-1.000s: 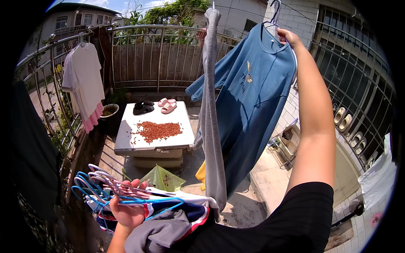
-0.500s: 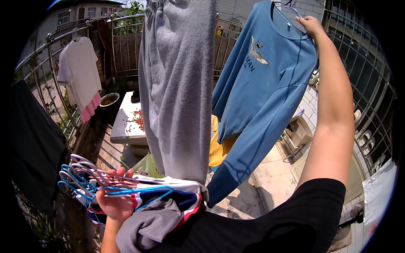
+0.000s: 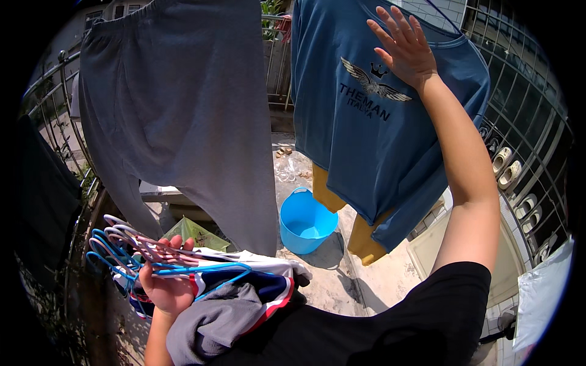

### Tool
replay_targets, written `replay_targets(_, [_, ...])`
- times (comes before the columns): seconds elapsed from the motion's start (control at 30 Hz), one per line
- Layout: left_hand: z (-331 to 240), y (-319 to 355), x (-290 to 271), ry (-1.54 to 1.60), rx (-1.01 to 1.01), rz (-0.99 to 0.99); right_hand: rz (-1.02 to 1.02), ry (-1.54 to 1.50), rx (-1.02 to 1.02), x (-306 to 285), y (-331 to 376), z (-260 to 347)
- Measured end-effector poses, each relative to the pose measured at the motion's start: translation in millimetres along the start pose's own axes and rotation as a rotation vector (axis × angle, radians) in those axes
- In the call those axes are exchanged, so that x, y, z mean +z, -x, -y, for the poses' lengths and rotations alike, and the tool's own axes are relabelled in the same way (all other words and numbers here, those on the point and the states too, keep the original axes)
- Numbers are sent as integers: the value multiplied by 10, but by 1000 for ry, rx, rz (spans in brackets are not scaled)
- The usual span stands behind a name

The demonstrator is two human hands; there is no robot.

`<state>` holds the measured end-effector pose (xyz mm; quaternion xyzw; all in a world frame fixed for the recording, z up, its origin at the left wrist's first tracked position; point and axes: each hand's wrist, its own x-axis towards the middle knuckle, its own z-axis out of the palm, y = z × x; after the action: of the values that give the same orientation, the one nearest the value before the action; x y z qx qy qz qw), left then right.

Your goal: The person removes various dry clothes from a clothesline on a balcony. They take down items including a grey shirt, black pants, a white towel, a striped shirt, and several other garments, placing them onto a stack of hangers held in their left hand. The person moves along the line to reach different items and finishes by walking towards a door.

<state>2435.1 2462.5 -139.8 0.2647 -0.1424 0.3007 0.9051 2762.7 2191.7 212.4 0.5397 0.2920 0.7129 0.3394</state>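
Observation:
My left hand [image 3: 168, 293] is closed round a bunch of pink and blue clothes hangers [image 3: 210, 268]. Garments lie with them across my forearm: a navy piece with white and red trim [image 3: 268, 291] and a crumpled grey cloth [image 3: 207, 326]. My right hand [image 3: 408, 55] is raised, fingers spread, in front of a long-sleeved blue shirt [image 3: 339, 143] with a winged print; whether it touches the fabric I cannot tell. The shirt hangs from a dark hanger [image 3: 444, 14]. Grey trousers [image 3: 189, 104] hang to its left, and a yellow garment [image 3: 366, 241] shows below it.
A bright blue bucket [image 3: 305, 232] stands on the concrete floor beyond the clothes. Metal railing [image 3: 66, 85] runs along the left, near a dark hanging garment [image 3: 46, 195]. Pale shoes [image 3: 510, 174] sit by the barred window at right, above a white plastic sheet [image 3: 543, 293]. Green netting [image 3: 195, 235] lies low.
My right hand has let go of the shirt's hanger and come down and left, opening. The shirt now faces me more squarely. The trousers appear further left, and the bucket shows.

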Motion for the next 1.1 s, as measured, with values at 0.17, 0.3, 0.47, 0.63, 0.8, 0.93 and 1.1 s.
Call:
replay_targets(0.17, [-11,-28,42,29,-120,76,462,-393,-497,29,490,1010])
replay_targets(0.3, [-65,-52,3,14,-135,58,596,-385,-508,189,678,985])
replay_targets(0.47, [-21,-42,46,28,-136,63,374,-609,-88,100,725,882])
replay_targets(0.63, [-66,-42,39,41,-147,51,709,-687,141,-192,525,940])
replay_targets(0.8, [-89,-10,77,37,-140,37,805,-1168,477,-98,513,845])
replay_targets(0.93, [-79,-41,81,40,-162,83,655,-1389,777,-142,413,588])
replay_targets(1.1, [-144,-41,14,50,-179,115,-399,-474,230,-821,-258,-109])
